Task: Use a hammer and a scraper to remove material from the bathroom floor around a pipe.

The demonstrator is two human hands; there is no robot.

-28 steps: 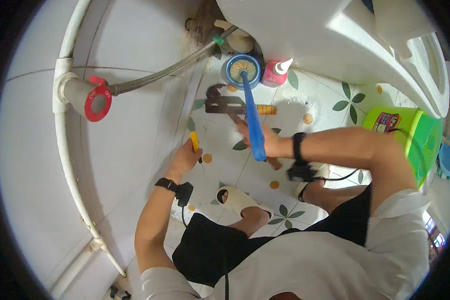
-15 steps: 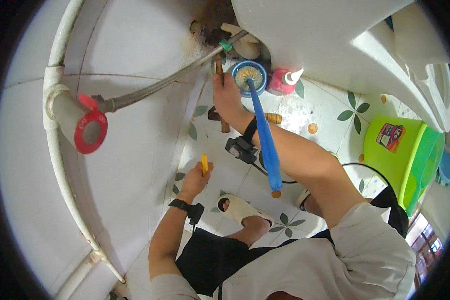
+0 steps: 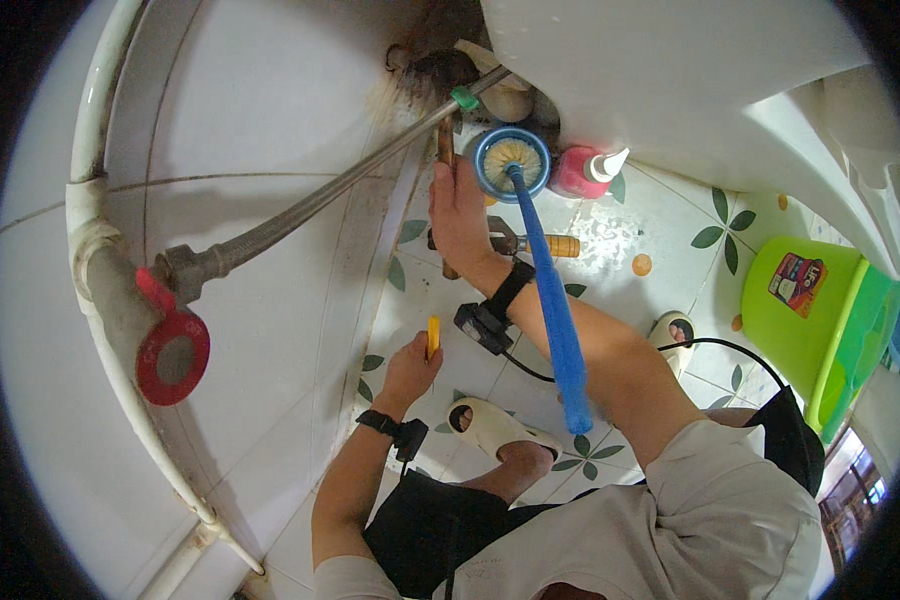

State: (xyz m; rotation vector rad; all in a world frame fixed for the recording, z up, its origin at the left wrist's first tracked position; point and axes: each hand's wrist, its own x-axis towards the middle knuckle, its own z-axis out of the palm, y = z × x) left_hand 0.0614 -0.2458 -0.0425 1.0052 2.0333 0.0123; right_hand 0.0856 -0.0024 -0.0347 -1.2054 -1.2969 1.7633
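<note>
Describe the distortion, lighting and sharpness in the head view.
Head view: strong fisheye, so the white pipe along the wall bows toward the dark circular rim. Light is soft and even, with a bright sheen on the wet floor tile. The right hand and left hand are reasonably sharp; the edges soften.

Red-white label [image 3: 798, 284] on green bin [image 3: 790, 340], far right; pink squeeze bottle [image 3: 580, 170] nr brush.

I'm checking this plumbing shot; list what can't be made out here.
- Right hand fingertips: head view, hidden among the dark pipe joint.
- Wrench head: covered by the right wrist.
- Yellow tool in the left hand: mostly inside the fist; kind unclear.
- Green bucket: partly cut off by the picture's rim.
</note>
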